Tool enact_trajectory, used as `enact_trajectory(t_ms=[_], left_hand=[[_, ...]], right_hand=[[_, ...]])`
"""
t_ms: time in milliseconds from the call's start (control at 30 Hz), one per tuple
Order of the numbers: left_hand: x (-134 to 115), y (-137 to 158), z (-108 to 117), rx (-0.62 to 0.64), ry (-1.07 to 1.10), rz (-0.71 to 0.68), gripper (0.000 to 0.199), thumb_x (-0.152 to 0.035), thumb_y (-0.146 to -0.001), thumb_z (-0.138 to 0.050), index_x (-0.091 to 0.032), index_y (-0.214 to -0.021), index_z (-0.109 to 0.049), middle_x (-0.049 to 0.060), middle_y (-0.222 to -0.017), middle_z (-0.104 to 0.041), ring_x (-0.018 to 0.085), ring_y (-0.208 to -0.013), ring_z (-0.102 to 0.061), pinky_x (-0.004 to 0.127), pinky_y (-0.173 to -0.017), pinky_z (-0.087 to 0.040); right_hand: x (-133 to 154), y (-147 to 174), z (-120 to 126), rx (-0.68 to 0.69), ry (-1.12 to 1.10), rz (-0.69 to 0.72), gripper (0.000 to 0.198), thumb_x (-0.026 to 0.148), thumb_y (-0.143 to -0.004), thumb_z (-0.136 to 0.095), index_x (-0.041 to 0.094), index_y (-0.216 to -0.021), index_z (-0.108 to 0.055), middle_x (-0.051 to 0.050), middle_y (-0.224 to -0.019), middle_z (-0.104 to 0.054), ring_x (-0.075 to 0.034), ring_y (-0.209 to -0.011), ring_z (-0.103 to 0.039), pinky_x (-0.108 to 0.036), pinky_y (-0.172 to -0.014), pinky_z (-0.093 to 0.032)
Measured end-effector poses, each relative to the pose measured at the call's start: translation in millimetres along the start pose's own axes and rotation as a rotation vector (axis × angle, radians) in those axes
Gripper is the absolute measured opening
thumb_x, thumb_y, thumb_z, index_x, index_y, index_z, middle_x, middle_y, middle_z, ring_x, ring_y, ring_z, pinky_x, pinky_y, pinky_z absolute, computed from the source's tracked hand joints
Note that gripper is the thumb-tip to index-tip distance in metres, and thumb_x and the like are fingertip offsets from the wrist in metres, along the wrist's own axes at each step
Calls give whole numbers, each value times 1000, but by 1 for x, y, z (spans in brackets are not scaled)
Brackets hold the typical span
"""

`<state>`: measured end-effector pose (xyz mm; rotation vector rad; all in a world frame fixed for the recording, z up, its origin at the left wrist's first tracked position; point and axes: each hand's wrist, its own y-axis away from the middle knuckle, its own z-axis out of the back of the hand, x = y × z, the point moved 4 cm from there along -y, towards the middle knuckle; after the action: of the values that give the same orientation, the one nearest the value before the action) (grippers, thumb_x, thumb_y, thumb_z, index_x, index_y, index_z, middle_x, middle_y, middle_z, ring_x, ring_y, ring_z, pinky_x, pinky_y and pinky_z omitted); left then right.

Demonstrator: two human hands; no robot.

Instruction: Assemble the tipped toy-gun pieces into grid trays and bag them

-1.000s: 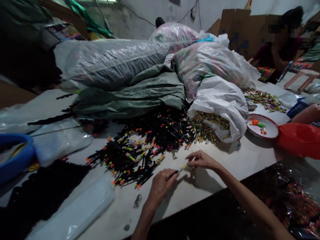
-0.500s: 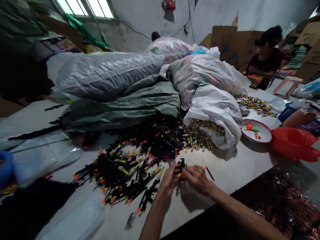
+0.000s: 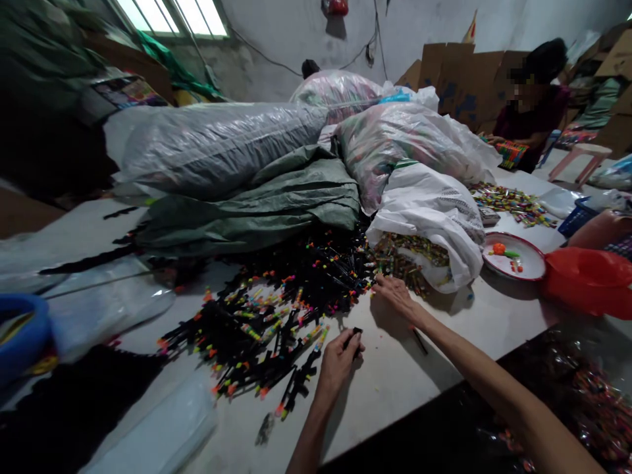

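My left hand [image 3: 340,355] is closed around a small black toy gun [image 3: 356,334], low over the white table; the fingers cover most of it. My right hand [image 3: 396,297] reaches forward, fingers stretched out and pointing down at the edge of a heap of black plastic parts with bright tips [image 3: 336,263]. Its fingertips are too small to make out fully. Just beyond it, candy-filled tubes [image 3: 412,280] spill from a white sack [image 3: 429,207]. Left of my left hand lies a pile of black toy guns [image 3: 261,355] with coloured ends and tubes.
A thin black stick [image 3: 419,341] lies right of my hands. Farther right are a red-rimmed plate [image 3: 523,271] and a red plastic bag [image 3: 587,280]. Big stuffed sacks [image 3: 217,145] line the back. Clear plastic bags [image 3: 158,428] lie left. Another person [image 3: 533,112] sits far right.
My hands have parted. The right has moved forward to the heap's edge; the left stays near the table with the black toy gun, slightly lower. The view has shifted slightly.
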<state>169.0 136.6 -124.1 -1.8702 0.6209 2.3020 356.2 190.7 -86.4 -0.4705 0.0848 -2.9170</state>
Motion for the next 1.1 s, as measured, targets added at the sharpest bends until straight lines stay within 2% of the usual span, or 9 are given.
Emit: enact_trajectory(t_ms=[67, 133, 267, 367, 500, 767, 967, 1100], left_hand=[[-6, 5, 4, -26, -138, -57, 34, -49, -81, -51, -16, -78, -62, 2, -67, -62, 13, -58, -57, 23, -55, -44], [-15, 10, 7, -50, -306, -122, 32, -44, -84, -47, -18, -80, -64, 2, -71, -64, 15, -64, -58, 25, -60, -44], [-30, 21, 5, -48, -558, -237, 29, -34, -89, -41, -20, -87, -66, 3, -84, -68, 17, -78, -61, 26, -70, -42], [-34, 27, 3, -27, -670, -280, 30, -31, -91, -38, -22, -92, -65, 4, -88, -69, 17, -82, -62, 27, -72, -42], [-36, 32, 2, -2, -793, -302, 32, -30, -93, -35, -21, -95, -65, 6, -88, -68, 18, -82, -63, 27, -72, -41], [-36, 41, -2, 102, -981, -346, 31, -28, -94, -34, -20, -84, -62, 4, -79, -66, 18, -73, -59, 28, -66, -34], [-25, 52, -2, 244, -773, -285, 32, -31, -91, -39, -19, -69, -59, 0, -67, -61, 15, -67, -55, 25, -62, -31], [-18, 60, -1, 292, -660, -254, 35, -33, -90, -40, -18, -62, -56, -1, -61, -56, 13, -61, -50, 25, -59, -29]], right_hand=[[9, 13, 0, -78, -168, -18, 23, 14, -86, -48, 21, -100, -64, -7, -104, -62, -18, -91, -55, -26, -75, -40], [19, 29, -4, -86, -481, -36, 19, 21, -86, -52, 21, -100, -64, -3, -89, -64, -15, -79, -56, -24, -71, -40], [38, 52, -16, 118, -1074, -50, 27, 36, -80, -61, 17, -99, -66, 0, -74, -62, -12, -64, -52, -22, -59, -38], [44, 60, -17, 178, -1277, -102, 37, 41, -73, -68, 15, -99, -65, 2, -67, -59, -10, -58, -47, -21, -55, -35], [48, 63, -5, 181, -1208, -25, 27, 41, -74, -67, 15, -83, -69, -1, -71, -62, -11, -63, -50, -23, -59, -37], [48, 71, 3, 182, -1144, 73, 20, 35, -74, -68, 18, -82, -74, -3, -73, -63, -15, -68, -56, -25, -62, -43], [55, 81, 0, 284, -991, 227, 16, 29, -77, -66, 17, -82, -75, -3, -71, -61, -12, -64, -55, -22, -58, -40], [58, 86, -9, 365, -938, 284, 19, 30, -77, -66, 16, -85, -76, -3, -70, -63, -12, -61, -56, -21, -56, -39]])
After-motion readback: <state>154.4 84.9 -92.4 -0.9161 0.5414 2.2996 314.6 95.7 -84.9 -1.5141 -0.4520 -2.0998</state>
